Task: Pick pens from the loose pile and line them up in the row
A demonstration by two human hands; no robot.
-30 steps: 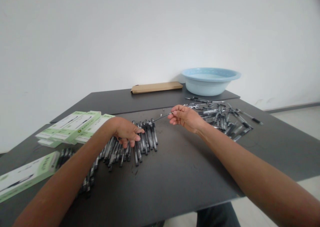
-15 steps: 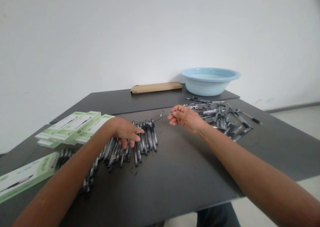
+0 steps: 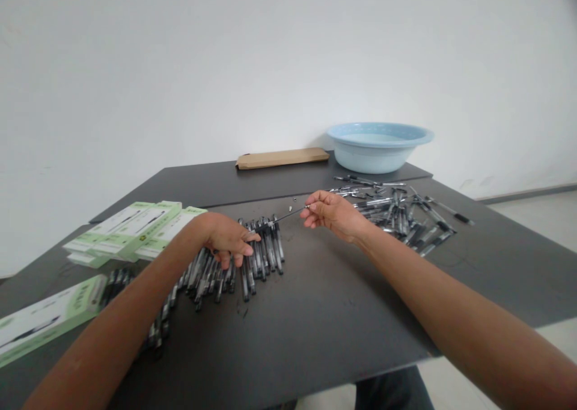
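My left hand (image 3: 229, 241) is closed around a pen (image 3: 261, 228), with its lower fingers hanging over the pens below. A thin dark refill (image 3: 291, 213) runs from the front end of this pen up to my right hand (image 3: 331, 214). The right fingertips pinch the refill's far end, which they partly hide. Under and beside my left hand lies a row of capped clear pens (image 3: 270, 250) with dark ends. To the right of my right hand is a loose heap of pens (image 3: 401, 214), pointing in many directions.
Green and white pen boxes (image 3: 135, 226) are stacked at the left. Another such box (image 3: 49, 317) lies nearer, with pens beside its end. A flat brown cardboard piece (image 3: 283, 158) and a light blue basin (image 3: 378, 154) stand at the back of the dark table (image 3: 306, 326).
My right hand has shifted very slightly left, toward the pen in my left hand. My left hand has stayed in place.
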